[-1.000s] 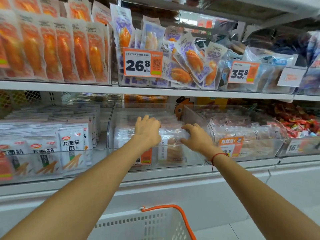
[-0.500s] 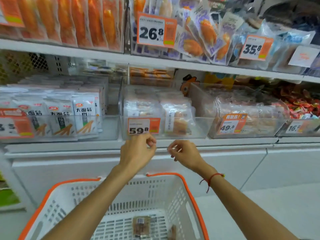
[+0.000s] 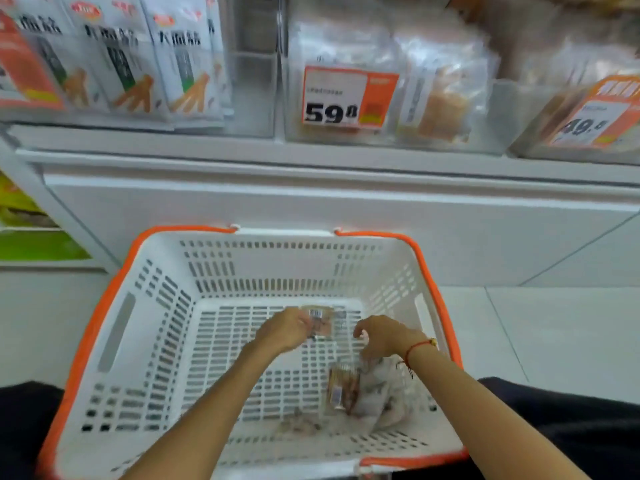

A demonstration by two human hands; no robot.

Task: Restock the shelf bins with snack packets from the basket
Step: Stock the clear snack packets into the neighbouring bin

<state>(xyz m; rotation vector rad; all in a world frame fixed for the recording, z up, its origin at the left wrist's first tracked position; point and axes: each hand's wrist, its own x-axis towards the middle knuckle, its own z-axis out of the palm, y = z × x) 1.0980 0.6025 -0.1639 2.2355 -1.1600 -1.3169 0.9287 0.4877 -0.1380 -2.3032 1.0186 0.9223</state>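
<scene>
while the left hand (image 3: 289,332) pinches one packet (image 3: 320,325) inside the basket (image 3: 166,306), the right hand (image 3: 382,337) hovers curled and empty; a loose pinch could drop it.

Both hands reach into the white, orange-rimmed basket (image 3: 166,306) below the shelf bins.
The left hand (image 3: 289,329) pinches a small snack packet (image 3: 322,323); the right hand (image 3: 382,336), fingers curled, hovers over more clear packets (image 3: 360,393) on the basket floor. Above, a clear bin (image 3: 491,116) carries a 59.8 price tag (image 3: 348,97).
</scene>
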